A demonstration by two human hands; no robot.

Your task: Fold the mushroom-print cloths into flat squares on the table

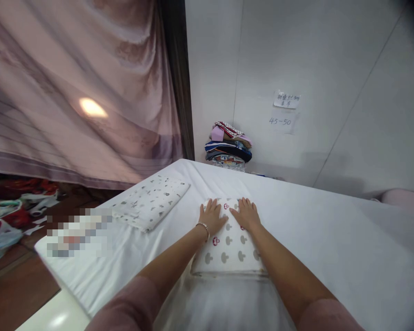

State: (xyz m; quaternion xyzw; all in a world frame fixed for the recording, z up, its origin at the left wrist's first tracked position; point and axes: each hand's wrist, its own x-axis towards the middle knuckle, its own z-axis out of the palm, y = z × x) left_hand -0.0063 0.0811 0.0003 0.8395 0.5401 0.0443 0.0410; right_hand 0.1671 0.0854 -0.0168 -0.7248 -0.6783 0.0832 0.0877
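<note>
A folded white cloth [227, 252] printed with grey and red mushrooms lies on the white-covered table [313, 239] in front of me. My left hand [212, 218] rests flat on its far left part, fingers spread, a bracelet on the wrist. Across from it, my right hand [247, 214] presses on the far right part with the palm down and fingers apart. Neither hand grips the cloth. To the left lies a second folded cloth [155, 202], white with small grey and dark prints, apart from both hands.
A stack of folded fabrics [228, 145] stands beyond the table's far edge, against the grey wall. Papers with handwriting [286, 110] hang there. A pink curtain [89, 82] hangs at left, with plastic bags [3, 236] on the floor below. A blurred patch covers the table's left corner.
</note>
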